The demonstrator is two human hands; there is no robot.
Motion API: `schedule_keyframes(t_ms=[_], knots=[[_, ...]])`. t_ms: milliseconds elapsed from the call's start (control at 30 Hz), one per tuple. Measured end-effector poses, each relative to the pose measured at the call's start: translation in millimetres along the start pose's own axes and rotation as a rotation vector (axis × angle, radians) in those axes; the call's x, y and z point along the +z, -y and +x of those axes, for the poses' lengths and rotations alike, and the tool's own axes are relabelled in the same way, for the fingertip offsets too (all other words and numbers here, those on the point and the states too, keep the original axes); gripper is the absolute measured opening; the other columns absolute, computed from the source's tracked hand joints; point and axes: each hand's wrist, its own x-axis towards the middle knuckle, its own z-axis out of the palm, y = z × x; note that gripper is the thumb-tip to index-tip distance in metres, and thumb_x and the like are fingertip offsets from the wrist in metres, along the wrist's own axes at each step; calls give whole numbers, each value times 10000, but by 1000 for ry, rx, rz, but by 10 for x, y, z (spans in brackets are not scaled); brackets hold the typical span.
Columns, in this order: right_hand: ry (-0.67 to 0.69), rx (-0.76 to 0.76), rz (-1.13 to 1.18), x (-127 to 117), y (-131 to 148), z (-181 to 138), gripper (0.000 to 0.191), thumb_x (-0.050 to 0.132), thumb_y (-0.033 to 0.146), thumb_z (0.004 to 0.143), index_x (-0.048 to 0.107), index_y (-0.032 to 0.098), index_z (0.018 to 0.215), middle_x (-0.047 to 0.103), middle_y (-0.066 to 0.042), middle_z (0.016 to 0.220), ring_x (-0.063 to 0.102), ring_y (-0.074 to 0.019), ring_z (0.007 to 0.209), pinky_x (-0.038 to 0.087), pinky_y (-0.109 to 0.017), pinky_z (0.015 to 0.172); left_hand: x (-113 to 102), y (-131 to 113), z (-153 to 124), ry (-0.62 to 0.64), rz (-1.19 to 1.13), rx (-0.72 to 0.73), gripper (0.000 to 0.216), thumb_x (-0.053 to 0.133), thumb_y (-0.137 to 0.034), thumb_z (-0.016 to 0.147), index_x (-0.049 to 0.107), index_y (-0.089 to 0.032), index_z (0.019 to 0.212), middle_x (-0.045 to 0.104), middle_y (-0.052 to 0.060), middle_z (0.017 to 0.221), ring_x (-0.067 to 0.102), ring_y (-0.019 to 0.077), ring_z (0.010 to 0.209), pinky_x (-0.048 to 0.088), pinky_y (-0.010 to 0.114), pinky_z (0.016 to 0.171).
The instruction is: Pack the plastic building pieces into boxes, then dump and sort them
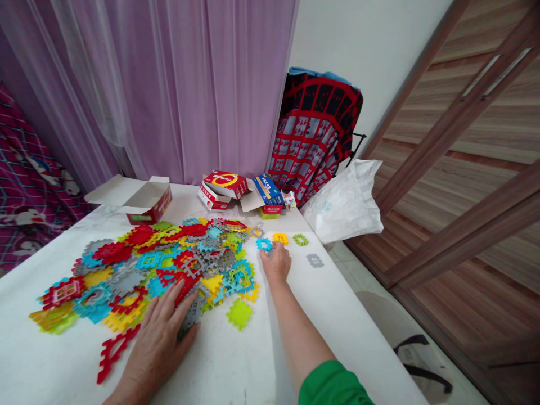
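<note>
A broad heap of toothed plastic building pieces [126,278] in red, blue, yellow, green and grey covers the left and middle of the white table. My left hand [169,323] rests with fingers spread over the heap's near edge, touching red and grey pieces. Farther right, my right hand [276,263] has its thumb and fingers drawn together at a small blue toothed ring piece [264,243]. Just beyond those fingers is a yellow ring piece [280,239]. A green ring piece [301,240] and a grey piece [314,260] lie apart to the right.
An open carton [149,205] stands at the back left. Red boxes [223,185] and a blue box [269,190] sit along the back edge. A white bag [348,205] leans by the right edge. One green square piece [239,314] lies before the heap.
</note>
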Motion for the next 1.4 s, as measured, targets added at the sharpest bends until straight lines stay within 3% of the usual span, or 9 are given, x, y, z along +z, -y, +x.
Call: schedule_keyframes(t_ms=[467,1400], knots=[[13,9,-17,-18,26,4,354,667,348,802,608,174,1104,714,-111,1006,617,-261,966,384,-330,788,-7,-12,15,-11,1,5,474,499,-383,865,550,-296,1328,482,122,1481,474,331,1336,410,563,1057],[133,49,-82,-72,67,19,458,636,363,840,567,162,1246,693,-116,1141,601,-261,1057,406,-337,843,-51,-37,34,-7,6,22,452,487,-351,887,526,-274,1331,461,144,1490,479,331,1330,434,568,1032]])
